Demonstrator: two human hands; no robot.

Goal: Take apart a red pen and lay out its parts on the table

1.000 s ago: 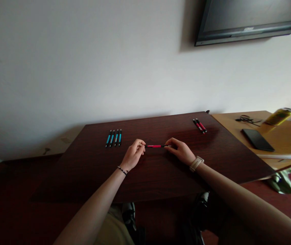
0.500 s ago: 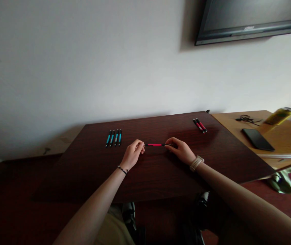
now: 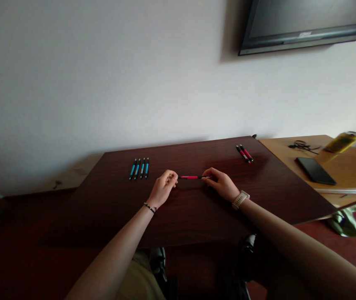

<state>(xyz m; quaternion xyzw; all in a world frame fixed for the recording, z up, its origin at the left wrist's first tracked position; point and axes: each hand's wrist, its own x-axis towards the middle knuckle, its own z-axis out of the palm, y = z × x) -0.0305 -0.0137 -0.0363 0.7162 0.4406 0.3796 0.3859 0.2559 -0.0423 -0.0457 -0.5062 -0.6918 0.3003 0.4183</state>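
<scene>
Between my two hands a red pen [image 3: 189, 177] with black ends lies level, crosswise to me, over the middle of the dark table. My left hand [image 3: 164, 183] pinches its left end, and the fingertips cover that tip. At the other end, the thumb and fingers of my right hand [image 3: 220, 183] are closed on the pen. Several blue pens [image 3: 142, 168] with black ends lie side by side in a row to the left of my left hand. Two more red pens [image 3: 244, 153] rest together on the table's far right.
The dark wooden table [image 3: 190, 216] backs onto a white wall. To its right, a lighter wooden surface [image 3: 290, 146] bears a black phone [image 3: 315, 170], a coiled black cable [image 3: 303, 146] and a yellow can [image 3: 342, 143]. A television [image 3: 306, 25] hangs above.
The fingers of my left hand have shifted slightly over the pen's left end. My right hand and the other pens stay where they were.
</scene>
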